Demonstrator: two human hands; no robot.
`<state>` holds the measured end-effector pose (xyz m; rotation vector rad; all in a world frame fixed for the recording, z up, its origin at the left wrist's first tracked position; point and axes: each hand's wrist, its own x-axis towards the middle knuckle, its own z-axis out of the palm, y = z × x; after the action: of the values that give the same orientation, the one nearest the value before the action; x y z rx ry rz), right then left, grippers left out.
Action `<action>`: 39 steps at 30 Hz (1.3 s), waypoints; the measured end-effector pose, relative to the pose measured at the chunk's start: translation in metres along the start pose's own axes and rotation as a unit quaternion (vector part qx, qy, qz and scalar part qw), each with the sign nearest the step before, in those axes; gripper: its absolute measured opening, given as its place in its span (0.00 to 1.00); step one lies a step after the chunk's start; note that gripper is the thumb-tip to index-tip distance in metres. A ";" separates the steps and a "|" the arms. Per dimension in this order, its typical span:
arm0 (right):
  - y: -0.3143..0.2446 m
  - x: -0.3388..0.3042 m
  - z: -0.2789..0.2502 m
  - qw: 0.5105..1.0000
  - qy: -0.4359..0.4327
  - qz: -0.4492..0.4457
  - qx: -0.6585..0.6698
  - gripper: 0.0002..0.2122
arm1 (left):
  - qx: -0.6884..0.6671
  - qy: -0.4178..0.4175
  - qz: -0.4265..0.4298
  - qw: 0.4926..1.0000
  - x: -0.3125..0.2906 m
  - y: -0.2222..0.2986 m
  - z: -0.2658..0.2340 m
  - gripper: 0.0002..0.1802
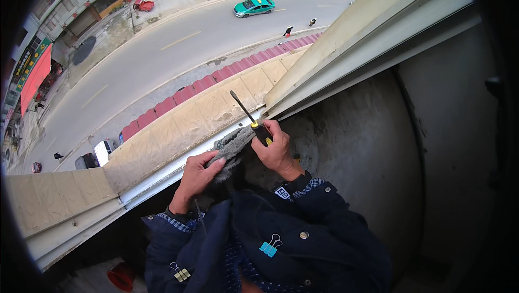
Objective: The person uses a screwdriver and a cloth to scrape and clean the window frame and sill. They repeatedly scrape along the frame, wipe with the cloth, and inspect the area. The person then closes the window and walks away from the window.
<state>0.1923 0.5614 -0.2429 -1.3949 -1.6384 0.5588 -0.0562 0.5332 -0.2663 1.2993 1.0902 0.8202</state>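
My right hand (275,149) is closed round a screwdriver (261,134) with a black and yellow handle. Its dark shaft points up and to the left, over the window ledge. A fluffy grey cloth (238,146) stretches between my two hands, bunched and dirty-looking. My left hand (199,173) pinches the cloth's lower left end between thumb and fingers. The cloth's other end meets the fingers of my right hand beside the screwdriver handle. Both hands are just inside the white window track (165,182), close to the window frame (357,38).
Past the track runs a tan tiled outer ledge (178,133), with a maroon corrugated roof (211,81) beyond. Far below lies a street (178,49) with a green car (254,7) and a few people. A red container (121,277) stands at the lower left indoors. Binder clips (270,246) hang on my dark jacket.
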 end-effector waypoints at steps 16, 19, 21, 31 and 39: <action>0.038 -0.025 -0.062 0.962 -0.206 0.143 -0.111 0.21 | 0.343 -0.027 0.087 0.935 0.063 -0.054 0.059 0.18; 0.032 -0.019 -0.062 0.965 -0.212 0.115 -0.098 0.22 | 0.348 -0.029 0.101 0.931 0.063 -0.054 0.065 0.18; 0.030 -0.017 -0.063 0.964 -0.230 0.081 -0.110 0.22 | 0.343 0.010 0.085 0.935 0.064 -0.055 0.068 0.18; 0.029 -0.003 -0.065 0.901 -0.316 0.067 -0.289 0.15 | 0.350 -0.056 0.050 0.934 0.062 -0.053 0.063 0.21; 0.013 0.032 -0.052 0.853 -0.407 0.083 -0.315 0.13 | 0.285 -0.033 -0.044 0.957 0.051 -0.052 0.059 0.24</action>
<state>0.2444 0.5847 -0.2163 -1.9393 -2.5579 0.8311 0.0100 0.5544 -0.3290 1.7230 1.3769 0.3962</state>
